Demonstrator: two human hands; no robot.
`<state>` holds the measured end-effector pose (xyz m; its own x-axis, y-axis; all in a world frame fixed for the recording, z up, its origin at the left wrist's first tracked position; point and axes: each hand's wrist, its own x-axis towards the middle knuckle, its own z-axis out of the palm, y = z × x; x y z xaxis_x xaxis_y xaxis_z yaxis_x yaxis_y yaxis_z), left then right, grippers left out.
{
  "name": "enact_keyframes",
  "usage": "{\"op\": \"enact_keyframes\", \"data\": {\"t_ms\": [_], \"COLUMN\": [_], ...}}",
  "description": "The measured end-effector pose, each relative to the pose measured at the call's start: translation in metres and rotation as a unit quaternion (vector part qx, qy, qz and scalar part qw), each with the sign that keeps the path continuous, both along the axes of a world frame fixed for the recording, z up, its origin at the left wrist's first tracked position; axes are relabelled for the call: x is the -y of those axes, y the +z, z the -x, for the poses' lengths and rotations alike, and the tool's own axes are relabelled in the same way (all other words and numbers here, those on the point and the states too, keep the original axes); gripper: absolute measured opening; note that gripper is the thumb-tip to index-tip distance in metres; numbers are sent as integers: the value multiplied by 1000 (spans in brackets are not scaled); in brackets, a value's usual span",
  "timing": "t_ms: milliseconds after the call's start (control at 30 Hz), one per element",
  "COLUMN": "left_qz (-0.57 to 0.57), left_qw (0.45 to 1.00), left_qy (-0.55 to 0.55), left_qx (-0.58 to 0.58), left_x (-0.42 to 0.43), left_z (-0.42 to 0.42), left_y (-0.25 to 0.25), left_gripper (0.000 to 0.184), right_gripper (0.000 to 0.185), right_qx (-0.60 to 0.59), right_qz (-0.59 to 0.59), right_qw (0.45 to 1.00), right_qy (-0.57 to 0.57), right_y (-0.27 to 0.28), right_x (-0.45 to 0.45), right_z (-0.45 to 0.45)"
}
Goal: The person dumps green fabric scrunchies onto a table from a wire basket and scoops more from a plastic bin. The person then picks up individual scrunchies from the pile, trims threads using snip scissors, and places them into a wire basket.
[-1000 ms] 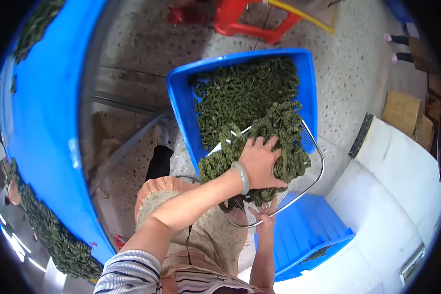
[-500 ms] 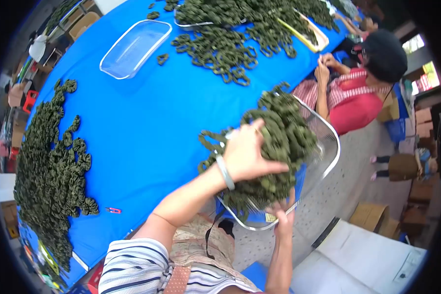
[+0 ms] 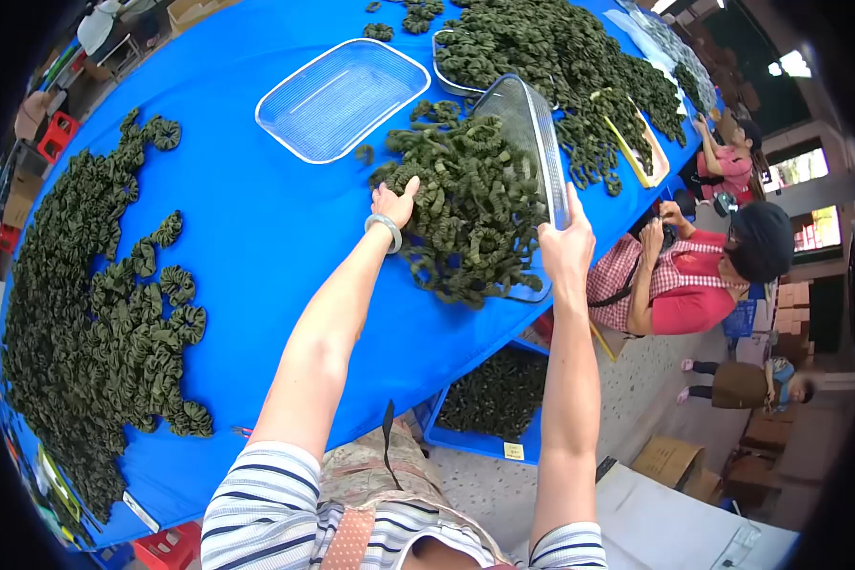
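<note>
Dark green scrunchies (image 3: 465, 204) spill in a heap out of a clear mesh basket (image 3: 544, 142), which is tipped up on its side at the table's near right edge. My right hand (image 3: 568, 249) grips the basket's rim, fingers wrapped round it. On the heap's left side rests my left hand (image 3: 395, 203), a bracelet at its wrist, with thumb and fingers apart against the scrunchies. Some of its fingertips are hidden among them. Just beyond lies a second mesh basket (image 3: 337, 104), flat and with nothing in it.
Scrunchies cover the left of the blue table (image 3: 285, 237) and pile up at the back. A yellow-rimmed tray (image 3: 654, 171) sits at the far edge. Below the table is a blue crate (image 3: 446, 439) of dark pieces. A person (image 3: 679, 275) in red sits to the right.
The full basket has moved from beside my body onto the table and tipped over, letting the scrunchies pour out. My left hand has shifted from on top of them to their left side.
</note>
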<state>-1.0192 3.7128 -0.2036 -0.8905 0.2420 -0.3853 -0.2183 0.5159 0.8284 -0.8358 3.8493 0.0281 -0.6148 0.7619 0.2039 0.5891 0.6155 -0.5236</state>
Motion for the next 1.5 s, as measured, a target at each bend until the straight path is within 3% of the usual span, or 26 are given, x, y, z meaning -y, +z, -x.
{"op": "enact_keyframes", "data": {"t_ms": [200,300,367,433,500,567,633,767,833,933,1033,1133,1233,1267,1333,1433,1500], "left_qz": [71,2,-27,-128,-177,-184,-176,-134,-157,-103,-101,-55,-67,32,-51,-41,-43], "left_qw": [996,985,971,965,962,967,968,972,968,987,984,971,961,964,958,961,972], "left_qy": [30,45,36,65,91,117,151,183,194,126,143,232,259,258,280,249,230], "left_qx": [-46,-166,-235,-220,-186,-135,-92,-58,-18,4,-21,-10,-76,-53,-2,-113,-11], "left_x": [50,91,135,183,235,283,322,369,373,384,407,434,463,466,478,519,543], "left_z": [0,-23,-55,-99,-150,-210,-267,-370,-413,-463,-495,-506,-519,-515,-510,-486,-455], "left_y": [27,21,35,50,46,46,48,34,42,62,61,62,19,44,42,22,38], "left_gripper": [81,75,65,53,45,41,33,17,17,17,15,15,15,17,21,19,20], "right_gripper": [64,64,62,61,62,62,62,77,77,73,68,72,75,76,75,65,57], "right_qx": [-30,-108,-154,-227,-392,-443,-410,-320,-234,-149,-87,-71,-41,-30,-14,56,96], "right_qz": [-248,-338,-315,-217,26,146,313,589,651,730,751,745,730,728,716,650,594], "right_qw": [966,931,933,948,915,877,855,739,720,665,651,657,672,675,685,739,776], "right_qy": [71,87,84,54,94,114,52,71,57,56,72,94,114,120,135,169,190], "right_y": [45,82,107,118,107,92,78,3,-44,-111,-154,-177,-190,-197,-212,-208,-204], "right_x": [2,-1,-1,0,-3,6,38,101,136,186,221,237,247,248,241,250,262], "right_z": [40,35,17,-14,-53,-94,-131,-171,-183,-189,-191,-186,-170,-164,-153,-136,-120]}}
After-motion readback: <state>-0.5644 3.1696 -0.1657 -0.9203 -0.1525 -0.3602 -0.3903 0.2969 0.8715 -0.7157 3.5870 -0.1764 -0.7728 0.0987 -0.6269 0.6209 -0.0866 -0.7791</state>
